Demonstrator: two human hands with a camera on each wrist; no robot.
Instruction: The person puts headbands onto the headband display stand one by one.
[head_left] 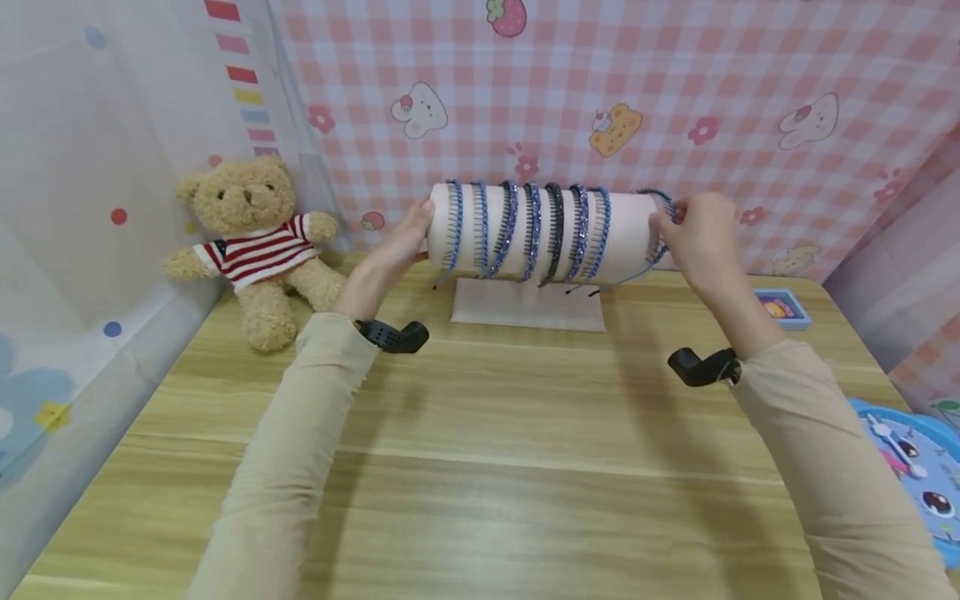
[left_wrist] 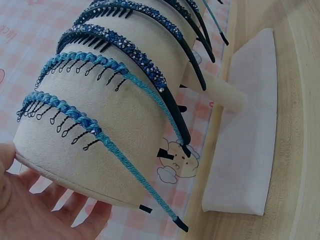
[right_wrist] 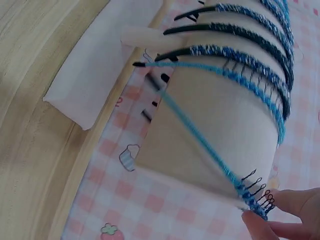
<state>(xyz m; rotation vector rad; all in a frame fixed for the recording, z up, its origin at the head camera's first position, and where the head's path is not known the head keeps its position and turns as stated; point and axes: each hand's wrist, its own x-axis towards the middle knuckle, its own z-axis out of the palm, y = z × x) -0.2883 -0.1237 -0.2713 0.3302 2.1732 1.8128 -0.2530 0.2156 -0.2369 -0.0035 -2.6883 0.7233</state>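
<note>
A cream padded roll (head_left: 630,229) on a stand (head_left: 527,304) carries several headbands with comb teeth, some braided blue, some glittery, one black (head_left: 553,233). My left hand (head_left: 397,242) supports the roll's left end; in the left wrist view its fingers (left_wrist: 65,202) spread behind the end's edge, beside a blue braided headband (left_wrist: 65,110). At the right end, my right hand (head_left: 703,237) pinches another blue braided headband (right_wrist: 200,137) by its toothed top between thumb and fingers (right_wrist: 295,205). That headband sits slanted across the roll, its black tip near the neighbouring band.
A teddy bear (head_left: 251,242) in a striped shirt sits at the left on the wooden table (head_left: 480,467). Behind the stand hangs a pink checked cloth (head_left: 645,67). To the right lie a small blue-framed box (head_left: 791,308) and a round blue clock-like toy (head_left: 918,475).
</note>
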